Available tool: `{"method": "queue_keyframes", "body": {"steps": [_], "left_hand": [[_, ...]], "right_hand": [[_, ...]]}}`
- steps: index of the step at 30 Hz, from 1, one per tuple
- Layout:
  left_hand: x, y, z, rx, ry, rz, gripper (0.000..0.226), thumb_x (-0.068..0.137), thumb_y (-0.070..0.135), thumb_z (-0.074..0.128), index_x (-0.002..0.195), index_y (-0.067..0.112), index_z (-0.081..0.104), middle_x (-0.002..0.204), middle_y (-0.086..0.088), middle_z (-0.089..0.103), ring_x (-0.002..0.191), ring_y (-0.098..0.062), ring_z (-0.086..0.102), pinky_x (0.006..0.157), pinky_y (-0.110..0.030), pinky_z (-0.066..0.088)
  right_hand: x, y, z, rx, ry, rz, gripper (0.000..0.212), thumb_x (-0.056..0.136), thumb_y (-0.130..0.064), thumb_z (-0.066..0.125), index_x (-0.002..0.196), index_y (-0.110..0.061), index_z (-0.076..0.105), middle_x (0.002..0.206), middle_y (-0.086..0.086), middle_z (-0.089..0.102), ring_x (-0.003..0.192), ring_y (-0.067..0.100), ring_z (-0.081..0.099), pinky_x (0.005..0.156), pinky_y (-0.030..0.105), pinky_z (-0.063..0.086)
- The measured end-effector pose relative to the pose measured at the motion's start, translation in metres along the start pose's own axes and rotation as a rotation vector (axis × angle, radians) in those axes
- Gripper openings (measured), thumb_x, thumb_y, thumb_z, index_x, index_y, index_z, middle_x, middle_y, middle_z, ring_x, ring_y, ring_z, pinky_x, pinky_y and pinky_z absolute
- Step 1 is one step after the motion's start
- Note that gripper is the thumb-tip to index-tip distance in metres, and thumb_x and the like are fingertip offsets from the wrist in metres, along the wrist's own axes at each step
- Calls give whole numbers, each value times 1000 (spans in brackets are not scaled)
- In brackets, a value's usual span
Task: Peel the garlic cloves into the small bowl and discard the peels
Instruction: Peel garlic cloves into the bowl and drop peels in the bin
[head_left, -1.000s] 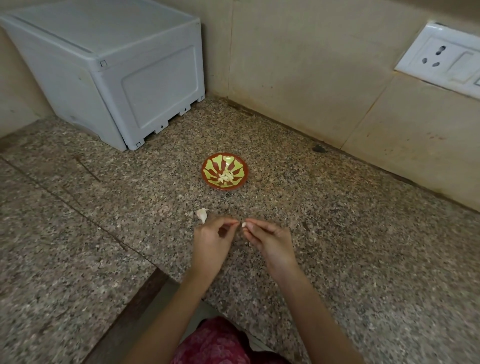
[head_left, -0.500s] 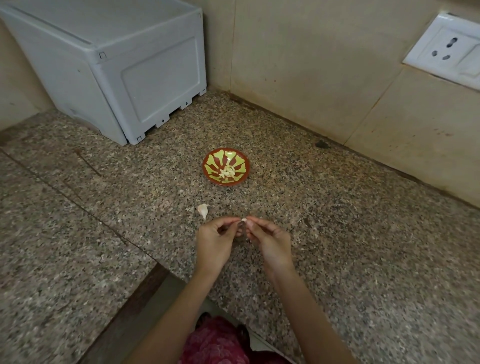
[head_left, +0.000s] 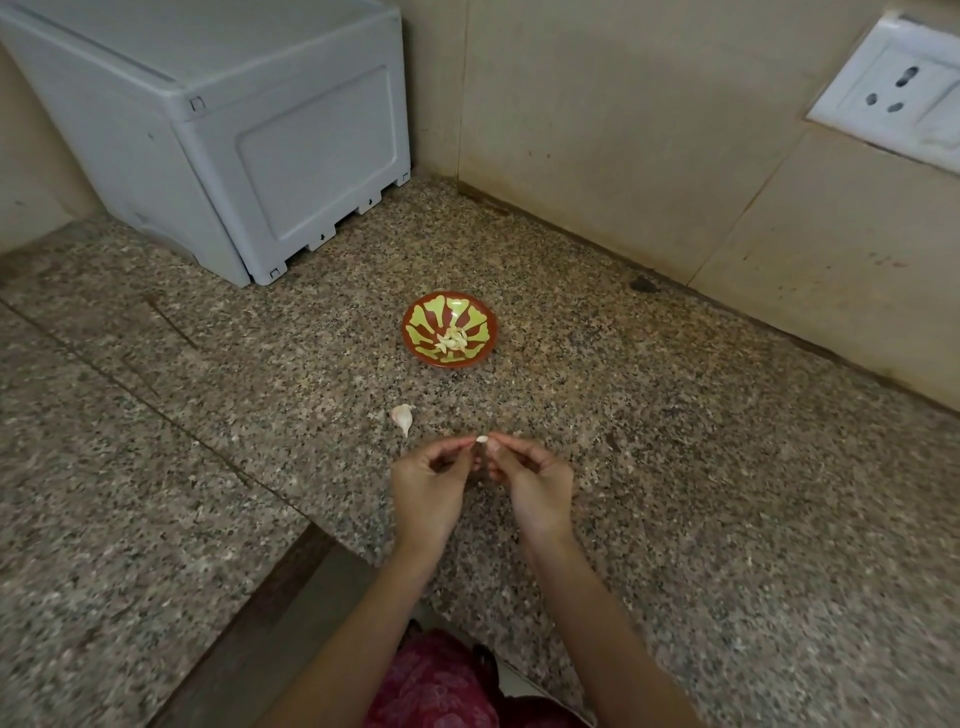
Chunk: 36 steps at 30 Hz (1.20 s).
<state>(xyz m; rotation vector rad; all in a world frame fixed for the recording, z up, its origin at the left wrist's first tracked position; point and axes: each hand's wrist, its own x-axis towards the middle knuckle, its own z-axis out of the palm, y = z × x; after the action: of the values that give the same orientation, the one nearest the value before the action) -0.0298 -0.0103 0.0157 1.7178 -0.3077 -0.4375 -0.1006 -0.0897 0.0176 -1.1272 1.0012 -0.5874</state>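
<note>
We have the left hand (head_left: 426, 488) and right hand (head_left: 535, 483) together over the counter (head_left: 675, 441) — fingers (head_left: 511, 445) pinching one garlic clove (head_left: 482, 439); a second clove (head_left: 403, 417) lies nearby, bowl (head_left: 475, 316) beyond.

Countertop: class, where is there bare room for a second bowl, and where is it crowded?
Bare granite lies right of the small bowl, out to the tiled wall, and left of the loose clove, before the grey box. Crowded: between bowl, left hand and right hand, around the held clove.
</note>
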Motion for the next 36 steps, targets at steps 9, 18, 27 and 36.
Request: {"method": "queue_keyframes", "body": {"steps": [9,18,27,36], "left_hand": [[-3,3,3,-38,26,-87,16,84,1,69,94,11,76,87,6,74,81,-3,69,81,-23,56],[4,2,2,-25,31,-102,19,82,6,73,84,24,74,82,5,74,79,-10,70,81,-32,58],[0,-1,1,62,-10,-41,18,84,4,70,87,22,74,81,11,72,75,-2,69,76,-21,56],[3,8,-4,-12,-106,19,17,88,4,65,94,18,73,84,4,75,76,-8,71,72,-18,56]], "right_hand": [[0,7,3,1,35,77,13,88,-3,70,99,-7,76,92,6,76,76,8,68,72,22,55],[-1,15,-1,-204,22,-190,14,83,-9,77,94,-17,77,91,-4,77,88,12,73,87,36,58],[2,8,-3,-73,-8,-119,15,87,-5,72,95,-17,75,92,3,77,88,19,73,83,31,59],[5,7,-10,-199,-46,-234,16,84,-1,73,94,-13,76,90,-1,77,85,14,73,82,29,59]]}}
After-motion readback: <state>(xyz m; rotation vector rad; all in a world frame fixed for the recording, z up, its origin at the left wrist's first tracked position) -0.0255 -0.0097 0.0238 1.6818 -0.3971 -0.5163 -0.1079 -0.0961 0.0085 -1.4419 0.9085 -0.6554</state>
